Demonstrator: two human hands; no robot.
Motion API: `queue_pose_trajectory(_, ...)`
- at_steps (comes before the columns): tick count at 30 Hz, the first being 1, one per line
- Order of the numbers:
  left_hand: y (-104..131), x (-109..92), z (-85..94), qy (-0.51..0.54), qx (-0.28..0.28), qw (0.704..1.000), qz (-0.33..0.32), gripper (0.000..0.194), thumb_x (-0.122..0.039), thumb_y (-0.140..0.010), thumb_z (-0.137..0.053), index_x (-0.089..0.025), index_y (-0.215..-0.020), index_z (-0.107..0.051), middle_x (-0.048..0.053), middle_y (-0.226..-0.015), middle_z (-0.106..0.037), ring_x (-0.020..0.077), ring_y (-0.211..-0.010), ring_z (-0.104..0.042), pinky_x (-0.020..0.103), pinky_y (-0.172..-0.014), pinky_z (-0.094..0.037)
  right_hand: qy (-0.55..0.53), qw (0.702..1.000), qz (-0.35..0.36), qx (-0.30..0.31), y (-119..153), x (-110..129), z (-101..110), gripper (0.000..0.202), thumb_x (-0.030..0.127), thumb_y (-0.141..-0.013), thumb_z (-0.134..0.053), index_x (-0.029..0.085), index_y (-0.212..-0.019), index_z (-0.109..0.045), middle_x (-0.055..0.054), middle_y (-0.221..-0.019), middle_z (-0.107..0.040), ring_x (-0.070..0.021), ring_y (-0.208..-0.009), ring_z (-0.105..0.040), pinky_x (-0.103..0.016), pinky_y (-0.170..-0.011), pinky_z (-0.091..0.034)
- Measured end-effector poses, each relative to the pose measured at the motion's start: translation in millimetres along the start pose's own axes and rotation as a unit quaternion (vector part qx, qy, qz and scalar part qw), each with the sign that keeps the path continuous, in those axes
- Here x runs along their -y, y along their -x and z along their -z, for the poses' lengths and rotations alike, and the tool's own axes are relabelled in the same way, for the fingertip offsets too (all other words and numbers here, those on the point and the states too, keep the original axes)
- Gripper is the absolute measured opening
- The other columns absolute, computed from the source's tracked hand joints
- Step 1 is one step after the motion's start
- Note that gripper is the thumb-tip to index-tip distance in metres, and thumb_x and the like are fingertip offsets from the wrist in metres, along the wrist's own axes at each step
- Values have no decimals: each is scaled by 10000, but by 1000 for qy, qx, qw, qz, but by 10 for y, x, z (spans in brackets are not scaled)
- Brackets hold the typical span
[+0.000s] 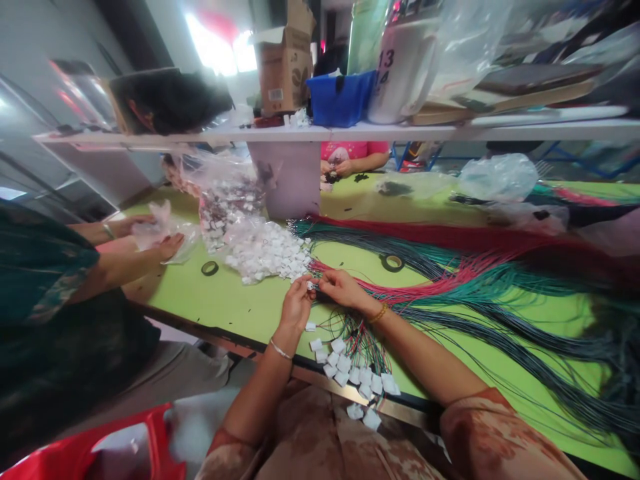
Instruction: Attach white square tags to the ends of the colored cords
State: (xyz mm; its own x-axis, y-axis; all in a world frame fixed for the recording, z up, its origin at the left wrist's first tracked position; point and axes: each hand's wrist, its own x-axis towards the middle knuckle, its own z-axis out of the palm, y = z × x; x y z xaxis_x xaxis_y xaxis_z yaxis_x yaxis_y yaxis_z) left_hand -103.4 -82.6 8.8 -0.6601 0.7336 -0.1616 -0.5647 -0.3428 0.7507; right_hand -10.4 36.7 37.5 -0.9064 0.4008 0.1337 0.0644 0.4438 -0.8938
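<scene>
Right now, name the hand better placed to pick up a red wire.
Probably the right hand: it is nearer the red wires, while the left hand has a white plug at its fingertips.

Place: assembly workshop | green desk [230, 303], wire bundles [430, 235], heaped white parts [267, 255] | co-workers [45, 267] left and opposite

Dark number on a white jug [407, 80].
From here I read "13", with blurrier figures beneath; the label [275, 95] on the cardboard box [295, 60] is illegible.
</scene>
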Motion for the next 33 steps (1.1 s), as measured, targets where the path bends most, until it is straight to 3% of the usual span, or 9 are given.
queue_pose_trajectory(9,5,20,-6,-92,-33,995,-29,276,-305,-653,-798,-130,-848,-711,16,-718,-655,74,-598,-522,212,-592,-397,156,984,83,-35,74,107,-10,143,234,-777,-518,169,-650,-504,10,-600,-523,-96,-544,-400,-226,-554,-277)
queue_pose_trajectory(18,17,60,-18,-126,-48,989,-56,315,-359,-646,-784,-132,-859,-727,12,-692,-641,72,-567,-484,214,-564,-375,94,994,55,-5,71,9,-23,178,250,-819,-490,162,-666,-502,18,-599,-507,-90,-542,-390,-216,-535,-270)
queue_pose_trajectory(23,103,23,-78,-248,-35,962,-114,305,-411,-721,-717,-136,-854,-720,32,-708,-656,115,-621,-544,251,-630,-443,82,996,47,-4,75,-12,8,213,286,-814,-540,158,-649,-496,25,-593,-493,-83,-543,-378,-219,-538,-266)
queue_pose_trajectory(25,238,10,-160,-328,-32,922,-203,262,-382,-809,-639,-150,-909,-709,72,-839,-686,165,-792,-611,298,-757,-487,12,998,38,43,70,16,97,267,369,-849,-537,152,-694,-522,27,-608,-491,-84,-548,-383,-217,-534,-285)
queue_pose_trajectory(27,417,20,-253,-415,-5,849,-326,221,-310,-874,-565,-164,-982,-691,113,-1026,-668,184,-926,-613,344,-859,-490,-74,994,17,79,61,70,216,336,463,-864,-535,144,-762,-549,31,-622,-494,-83,-548,-394,-215,-529,-305)
queue_pose_trajectory(30,673,66,-333,-499,71,736,-452,200,-195,-875,-545,-166,-1029,-670,171,-1337,-478,129,-836,-603,335,-813,-520,-152,981,0,118,49,154,353,419,553,-826,-586,135,-844,-569,28,-654,-518,-84,-564,-424,-214,-537,-334)
queue_pose_trajectory(33,844,101,-301,-549,118,636,-529,285,-124,-860,-530,-177,-1123,-627,173,-1309,-454,154,-922,-600,313,-796,-529,-168,969,-10,179,42,161,326,490,621,-836,-535,134,-871,-578,10,-677,-542,-93,-576,-455,-223,-555,-368)
